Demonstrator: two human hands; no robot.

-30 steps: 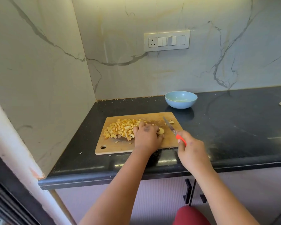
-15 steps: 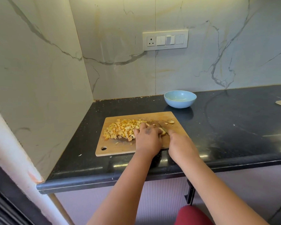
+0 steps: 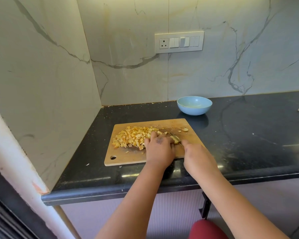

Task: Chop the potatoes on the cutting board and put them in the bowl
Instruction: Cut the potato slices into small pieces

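**Chopping potato on a wooden board at a black stone counter**

A flat, rectangular, pale wooden cutting board (image 3: 128, 157) with rounded corners and a small round hole near its front-left corner lies on a glossy black stone countertop (image 3: 248, 138) flecked with crumbs. On the board's left half sits a loose heap of small, roughly cubic yellow-orange potato pieces (image 3: 133, 136), matte and irregular, with a few strays scattered toward the front edge. Near the board's far right corner lie a couple of thin, curved potato slices (image 3: 184, 129).

The left hand (image 3: 160, 149) rests knuckles-up at the heap's right edge, its fingers curled down over a pale uncut potato chunk (image 3: 175, 139), pinning it to the board. Just beside it, the right hand (image 3: 197, 154) is curled round the handle of a slim metal-bladed knife (image 3: 173, 135); the handle is hidden inside the fist, and the narrow grey blade runs away from the hand across the chunk.

Behind the board, apart from it, stands a round, smooth, light-blue bowl (image 3: 194, 109), shallow and glossy; whether anything lies in it cannot be told. The walls are polished pale marble-look slabs with grey veins, and a white rectangular switch plate with a socket (image 3: 179, 42) is set in the back wall.
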